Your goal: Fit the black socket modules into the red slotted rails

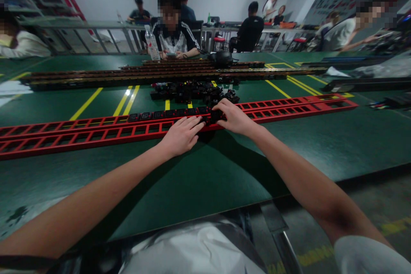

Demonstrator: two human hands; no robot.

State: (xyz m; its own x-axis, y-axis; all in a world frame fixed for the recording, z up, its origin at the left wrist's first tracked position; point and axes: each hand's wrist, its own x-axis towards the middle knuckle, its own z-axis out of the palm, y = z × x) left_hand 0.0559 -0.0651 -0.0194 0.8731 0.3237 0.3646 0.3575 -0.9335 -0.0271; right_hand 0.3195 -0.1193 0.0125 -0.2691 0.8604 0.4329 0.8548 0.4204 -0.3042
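Observation:
A long red ladder-like frame (96, 135) with two rows of square openings lies across the table. Several small black square parts (157, 114) sit side by side in its far row. My left hand (181, 136) rests on the near row with its fingers stretched out, tips beside the black parts. With curled fingers, my right hand (236, 116) grips a black block (217, 115) at the right end of that line. The block's underside and the spot beneath it are hidden. Beyond the frame is a loose pile of black parts (192, 93) with thin wires.
Behind the pile lie stacked long brown-black strips (96, 76) on the green table (199, 180). Dark rails (369, 84) and clear plastic wrap (385, 66) are at the right. A person (173, 30) sits opposite, near plastic bottles (152, 45). Others sit farther back.

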